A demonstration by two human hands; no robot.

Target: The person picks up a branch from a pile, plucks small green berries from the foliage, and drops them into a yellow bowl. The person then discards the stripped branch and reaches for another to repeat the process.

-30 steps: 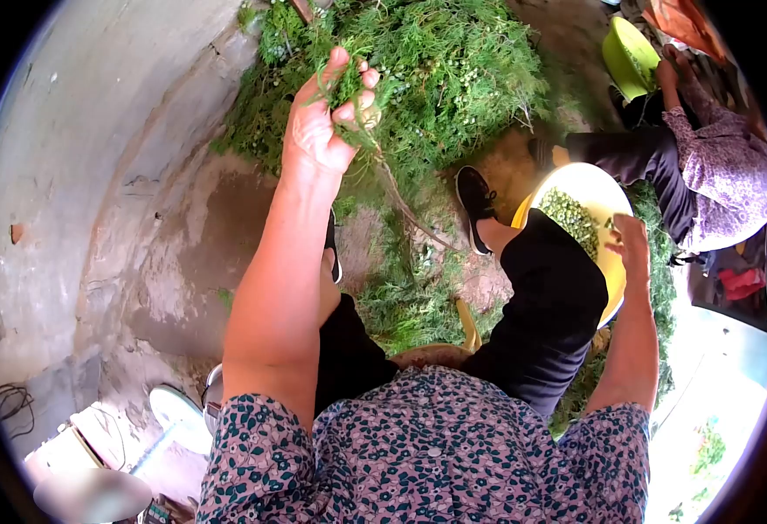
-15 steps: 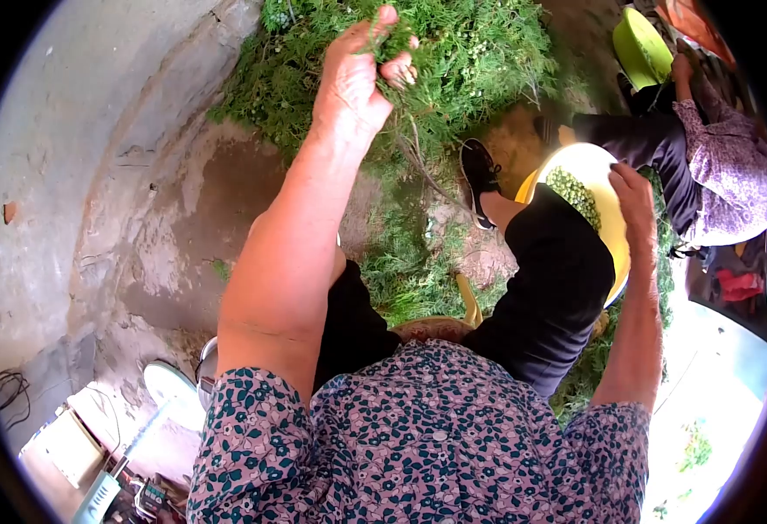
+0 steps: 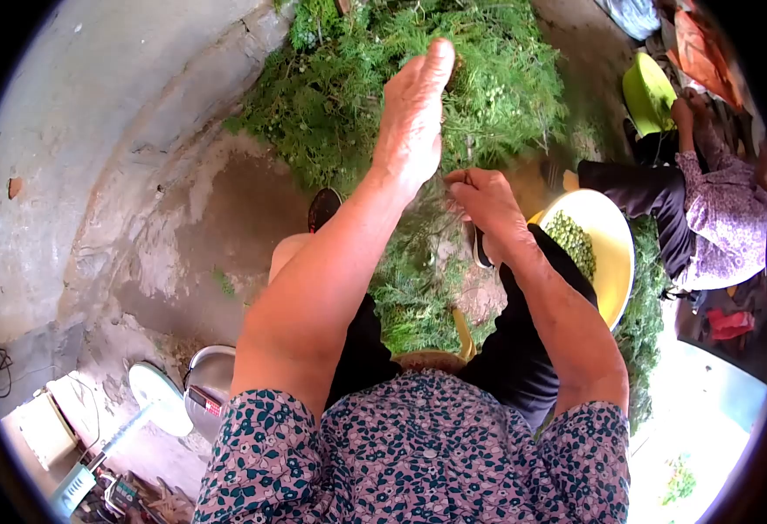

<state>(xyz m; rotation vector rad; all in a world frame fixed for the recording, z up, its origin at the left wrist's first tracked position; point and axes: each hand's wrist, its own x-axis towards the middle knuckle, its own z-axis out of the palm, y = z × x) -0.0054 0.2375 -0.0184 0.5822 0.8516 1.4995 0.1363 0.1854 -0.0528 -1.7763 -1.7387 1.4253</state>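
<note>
My left hand (image 3: pixel 411 122) is stretched forward over the big heap of green cypress-like branches (image 3: pixel 331 113). Its thumb points away from me, and the other fingers are hidden from view. Lower and to the right, my right hand (image 3: pixel 490 208) has thumb and fingers pinched together on a thin evergreen sprig (image 3: pixel 436 218), whose foliage looks blurred beneath the hand. Beside my right knee, a yellow basin (image 3: pixel 618 262) stands tilted, with many small green berries or cones (image 3: pixel 571 243) inside.
Loose greenery (image 3: pixel 414 297) covers the floor between my legs. At the right sits another person (image 3: pixel 724 210) in a patterned top, a hand near a lime-green basin (image 3: pixel 650 94). A rough wall (image 3: pixel 69 157) runs along the left, with a fan (image 3: pixel 158 397) and a metal pot (image 3: pixel 213 367) at lower left.
My right hand has left the basin's rim and come inward to the sprig. The left hand, earlier closed on a sprig, has shifted right and turned, its thumb now extended.
</note>
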